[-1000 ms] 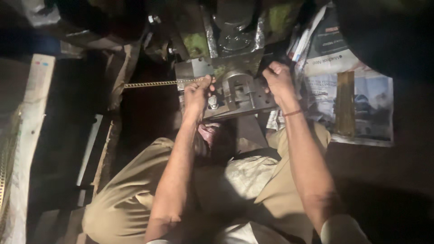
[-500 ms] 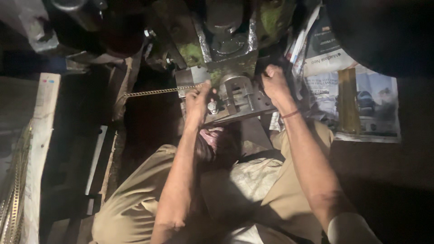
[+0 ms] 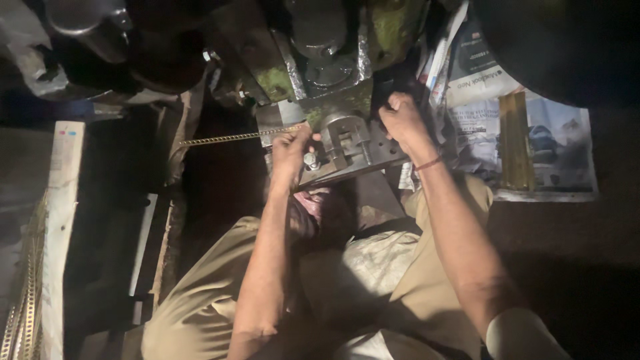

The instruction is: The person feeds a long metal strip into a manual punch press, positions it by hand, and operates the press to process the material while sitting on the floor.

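Brass-coloured strip (image 3: 227, 138) runs in from the left, thin and perforated, straight to the left hand (image 3: 290, 150), whose fingers are curled and pinched on its end right at the edge of the steel die block (image 3: 343, 150) — held low and level, it looks, so the strip lies flat on the plate. Over on the other side the right hand (image 3: 402, 120) is folded into a loose fist at the block's far upper corner; it seems to press or grip something there, but shadow swallows whatever it is, so I cannot tell what it holds. The block sits tilted on the press bed, directly under the green, worn machine frame (image 3: 280, 80). Newspaper (image 3: 553, 153) is spread to the right, with a yellowish bar (image 3: 512, 140) lying on it, kept near at hand. More of the same strip hangs down the far left edge (image 3: 27, 293). Knees in khaki trousers (image 3: 200, 313) fill the bottom; everything beyond the lamp's pool is black and unreadable.
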